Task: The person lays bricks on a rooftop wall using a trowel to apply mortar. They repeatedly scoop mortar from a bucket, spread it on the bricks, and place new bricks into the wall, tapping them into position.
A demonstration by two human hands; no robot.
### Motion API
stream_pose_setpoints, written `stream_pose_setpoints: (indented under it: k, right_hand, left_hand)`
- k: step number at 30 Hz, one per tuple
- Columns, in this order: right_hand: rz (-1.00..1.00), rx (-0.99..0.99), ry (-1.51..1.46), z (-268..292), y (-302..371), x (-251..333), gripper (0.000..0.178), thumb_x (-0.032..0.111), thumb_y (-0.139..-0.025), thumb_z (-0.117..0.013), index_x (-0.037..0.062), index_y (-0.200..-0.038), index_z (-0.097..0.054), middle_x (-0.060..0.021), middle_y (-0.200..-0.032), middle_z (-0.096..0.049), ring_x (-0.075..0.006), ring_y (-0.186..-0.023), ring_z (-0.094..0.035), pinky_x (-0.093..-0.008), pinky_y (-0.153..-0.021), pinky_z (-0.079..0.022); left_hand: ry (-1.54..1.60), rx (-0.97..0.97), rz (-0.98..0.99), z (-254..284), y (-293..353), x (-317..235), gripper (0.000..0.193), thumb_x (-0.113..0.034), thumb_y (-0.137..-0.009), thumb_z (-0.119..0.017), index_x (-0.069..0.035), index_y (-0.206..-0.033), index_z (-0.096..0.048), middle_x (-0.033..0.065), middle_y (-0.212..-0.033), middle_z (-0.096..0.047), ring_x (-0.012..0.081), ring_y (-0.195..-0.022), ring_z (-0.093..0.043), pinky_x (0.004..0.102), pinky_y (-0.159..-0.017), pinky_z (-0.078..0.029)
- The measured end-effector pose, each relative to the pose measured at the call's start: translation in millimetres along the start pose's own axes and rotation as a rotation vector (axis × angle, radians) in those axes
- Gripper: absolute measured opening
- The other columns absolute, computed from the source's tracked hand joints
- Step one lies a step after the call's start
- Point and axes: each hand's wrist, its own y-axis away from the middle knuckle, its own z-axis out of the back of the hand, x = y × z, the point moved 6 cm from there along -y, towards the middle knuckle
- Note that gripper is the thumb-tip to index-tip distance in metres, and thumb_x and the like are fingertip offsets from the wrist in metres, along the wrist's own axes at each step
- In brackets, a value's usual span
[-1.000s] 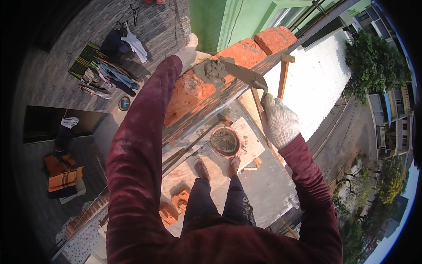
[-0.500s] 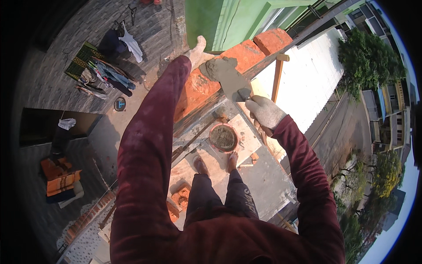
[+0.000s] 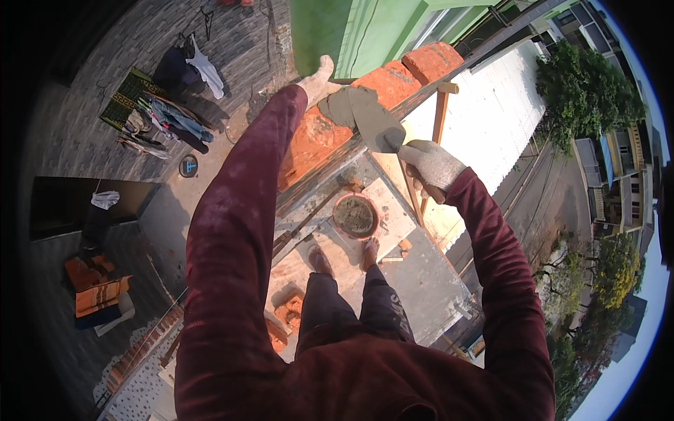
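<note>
My right hand (image 3: 434, 167), pale with dried mortar or a glove, is closed round the handle of a trowel (image 3: 382, 132). The trowel's grey blade lies flat over wet mortar (image 3: 338, 107) on a low brick wall (image 3: 309, 149). My left hand (image 3: 317, 78) is at the wall's far left side beside the mortar, its visible fingers stretched out and holding nothing I can see. Beyond the mortar, an orange brick (image 3: 390, 83) and another brick (image 3: 434, 62) sit end to end along the wall top.
A round tub of mortar (image 3: 355, 215) stands by my feet on boards. A wooden post (image 3: 440, 116) rises at the wall's right. A green wall (image 3: 319, 35) closes the far end. Broken bricks (image 3: 289, 312) lie left of my legs. The street (image 3: 554, 200) is far below on the right.
The trowel blade has turned flatter and swung slightly right across the mortar, smoothing it. My right hand has shifted a little right. My left hand has stayed nearly in place.
</note>
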Motion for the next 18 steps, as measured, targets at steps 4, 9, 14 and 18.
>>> stream_pose_setpoints:
  k: [4,9,14,18]
  right_hand:
    - [-0.104,-0.16,-0.372,-21.9,-13.0,29.5,0.018,0.015,-0.098,-0.055,-0.0009,-0.101,-0.064,-0.0165,-0.088,-0.063,-0.0296,-0.081,-0.063,-0.0375,-0.073,-0.05]
    - [-0.178,0.022,-0.335,-47.0,-15.5,26.8,0.019,0.015,-0.097,-0.054,-0.0003,-0.104,-0.064,-0.0197,-0.094,-0.063,-0.0357,-0.092,-0.066,-0.0428,-0.082,-0.053]
    - [-0.706,0.125,-0.731,-10.4,8.3,-30.4,0.038,0.035,-0.099,-0.05,-0.0002,-0.101,-0.065,-0.0104,-0.08,-0.059,-0.0232,-0.071,-0.065,-0.0396,-0.061,-0.055]
    - [-0.527,-0.086,0.174,37.3,9.8,-57.8,0.028,0.027,-0.099,-0.054,0.0,-0.104,-0.062,-0.015,-0.083,-0.067,-0.0305,-0.07,-0.07,-0.0397,-0.063,-0.059]
  left_hand:
    - [0.466,0.656,0.542,8.4,14.9,-15.1,0.112,-0.086,-0.093,-0.026,-0.001,-0.165,-0.014,0.0208,-0.172,-0.01,0.0278,-0.16,-0.012,0.0392,-0.129,-0.008]
    - [-0.251,-0.07,-0.018,19.2,-2.7,-13.1,0.109,-0.086,-0.093,-0.023,-0.005,-0.165,-0.018,0.0173,-0.173,-0.012,0.0277,-0.16,-0.013,0.0428,-0.128,-0.008]
    - [-0.791,-0.288,-0.185,20.4,6.9,-26.3,0.107,-0.087,-0.093,-0.022,-0.007,-0.165,-0.022,0.0143,-0.173,-0.015,0.0275,-0.16,-0.014,0.0455,-0.128,-0.01]
    - [-1.171,-0.475,-0.386,13.8,23.8,-37.9,0.106,-0.087,-0.093,-0.021,-0.009,-0.165,-0.025,0.012,-0.173,-0.017,0.0274,-0.159,-0.015,0.0477,-0.127,-0.012]
